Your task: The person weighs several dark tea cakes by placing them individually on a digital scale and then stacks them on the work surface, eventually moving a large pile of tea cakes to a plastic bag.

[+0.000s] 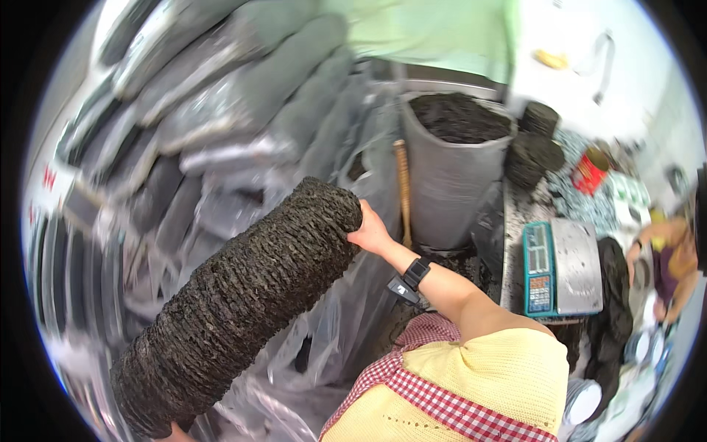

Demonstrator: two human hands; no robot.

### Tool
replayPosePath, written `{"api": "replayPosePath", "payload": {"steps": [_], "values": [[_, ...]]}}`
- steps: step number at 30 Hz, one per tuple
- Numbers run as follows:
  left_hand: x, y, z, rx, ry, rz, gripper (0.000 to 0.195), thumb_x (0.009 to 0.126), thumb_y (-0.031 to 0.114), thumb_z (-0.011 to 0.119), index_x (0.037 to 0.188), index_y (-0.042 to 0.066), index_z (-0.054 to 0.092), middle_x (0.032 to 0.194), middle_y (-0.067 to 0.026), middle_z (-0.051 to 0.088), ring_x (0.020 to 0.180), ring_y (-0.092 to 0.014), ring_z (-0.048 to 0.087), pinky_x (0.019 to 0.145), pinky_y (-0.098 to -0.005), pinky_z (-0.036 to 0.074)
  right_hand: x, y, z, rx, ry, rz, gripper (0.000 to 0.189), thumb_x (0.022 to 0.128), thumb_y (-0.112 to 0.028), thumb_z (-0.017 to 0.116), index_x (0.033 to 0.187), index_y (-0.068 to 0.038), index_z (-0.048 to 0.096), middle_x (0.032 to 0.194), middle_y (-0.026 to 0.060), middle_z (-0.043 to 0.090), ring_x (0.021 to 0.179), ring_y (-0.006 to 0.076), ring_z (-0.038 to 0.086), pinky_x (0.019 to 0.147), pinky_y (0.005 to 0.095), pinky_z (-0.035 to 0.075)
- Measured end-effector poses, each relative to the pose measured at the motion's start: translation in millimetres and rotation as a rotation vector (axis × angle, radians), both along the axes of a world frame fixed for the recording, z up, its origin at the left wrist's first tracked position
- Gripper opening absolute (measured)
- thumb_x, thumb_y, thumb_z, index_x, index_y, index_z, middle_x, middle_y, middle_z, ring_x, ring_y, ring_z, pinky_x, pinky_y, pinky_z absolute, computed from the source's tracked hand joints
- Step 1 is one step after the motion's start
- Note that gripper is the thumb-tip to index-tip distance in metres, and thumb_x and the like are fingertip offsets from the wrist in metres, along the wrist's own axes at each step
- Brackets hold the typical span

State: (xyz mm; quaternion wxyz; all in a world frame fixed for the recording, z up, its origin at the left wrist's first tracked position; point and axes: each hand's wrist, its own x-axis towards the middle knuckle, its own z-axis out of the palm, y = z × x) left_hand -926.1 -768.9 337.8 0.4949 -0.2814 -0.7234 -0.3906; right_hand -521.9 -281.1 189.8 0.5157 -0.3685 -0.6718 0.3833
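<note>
A long, thick cylinder of dark, rough, closely layered material (237, 304), which looks like stacked dried seaweed, slants from lower left to centre. My right hand (371, 227) grips its upper end, thumb and fingers against the rim; a black band with a small device is on that wrist. At the bottom edge, my left hand (178, 433) holds the lower end, mostly hidden below the cylinder and the picture's rim. Crumpled clear plastic bags (326, 337) lie beneath and beside the cylinder.
Filled plastic bags (265, 77) are piled at left. A tall grey bag of dark flakes (455, 193) stands beyond my right hand, beside a wooden stick (404, 193). On the right are a digital scale (577, 271), a red tin (591, 171), short dark stacks (533, 157) and another person (674, 265).
</note>
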Motion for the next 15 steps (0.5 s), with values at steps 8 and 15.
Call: {"api": "replayPosePath", "payload": {"steps": [8,15], "values": [[128.1,393.3,85.7,-0.121,-0.042,-0.251,0.088,0.065,0.031,0.074,0.136,-0.004,0.034,0.131,-0.0246,0.043,0.119,-0.036,0.045,0.101,-0.0435,0.036,272.0,67.1,-71.6,-0.149,0.296,-0.656,0.059,0.065,-0.007,0.07,0.117,0.001,0.045,0.108,0.0182,0.059,0.105,0.0276,0.057,0.091,0.0343,0.043],[339.9,677.9,145.1,-0.14,0.245,-1.007,0.089,0.059,0.021,0.078,0.133,-0.005,0.036,0.13,-0.0232,0.042,0.123,-0.035,0.04,0.106,-0.039,0.029,390.3,56.7,-161.4,-0.224,0.586,-1.176,0.068,0.064,0.0,0.066,0.126,0.004,0.038,0.115,0.0179,0.054,0.106,0.0306,0.053,0.092,0.0335,0.04]]}}
